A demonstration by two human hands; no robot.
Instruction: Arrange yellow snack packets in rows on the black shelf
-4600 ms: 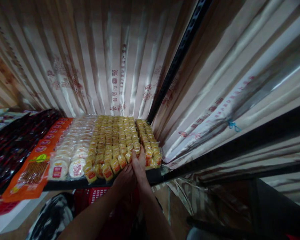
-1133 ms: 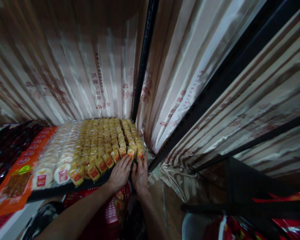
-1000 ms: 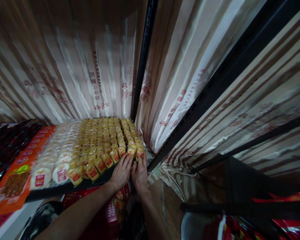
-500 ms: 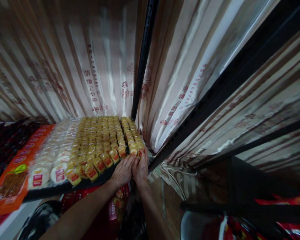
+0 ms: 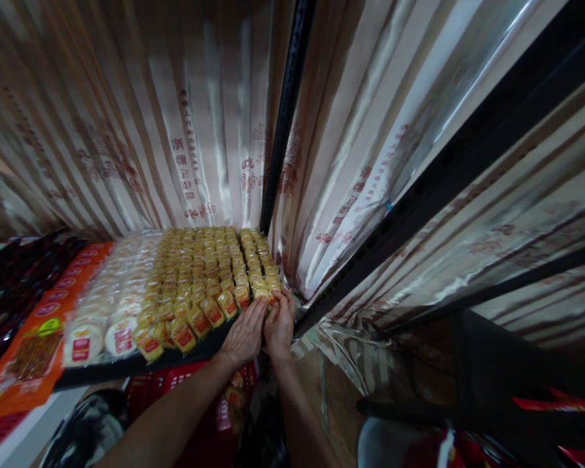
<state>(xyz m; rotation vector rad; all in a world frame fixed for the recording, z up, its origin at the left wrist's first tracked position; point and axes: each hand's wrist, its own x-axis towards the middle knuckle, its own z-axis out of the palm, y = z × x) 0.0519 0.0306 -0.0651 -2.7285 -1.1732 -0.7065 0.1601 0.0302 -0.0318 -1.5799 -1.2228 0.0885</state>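
Rows of small yellow wrapped pastries (image 5: 192,279) with red labels stand packed on a dark shelf edge (image 5: 195,354). A narrower group of yellow wrapped pastries (image 5: 259,263) runs along the right end, with a dark gap on its left. My left hand (image 5: 244,333) lies with fingers stretched forward and close together, touching the front of this group. Beside it, my right hand (image 5: 279,327) has its fingers bent around the front right wrapped pastry at the corner. The fingers partly cover the front packets.
White round wrapped cakes (image 5: 121,335) and an orange snack bag (image 5: 39,331) sit to the left, with dark packets (image 5: 19,279) beyond. A black post (image 5: 285,123) and a slanted black beam (image 5: 394,221) stand by striped curtains (image 5: 214,130). Red packages (image 5: 190,416) lie below the shelf.
The whole view has shifted slightly, so the shelf and goods appear a little farther right. Both hands stay at the front of the right-hand group, with little visible change in their hold.
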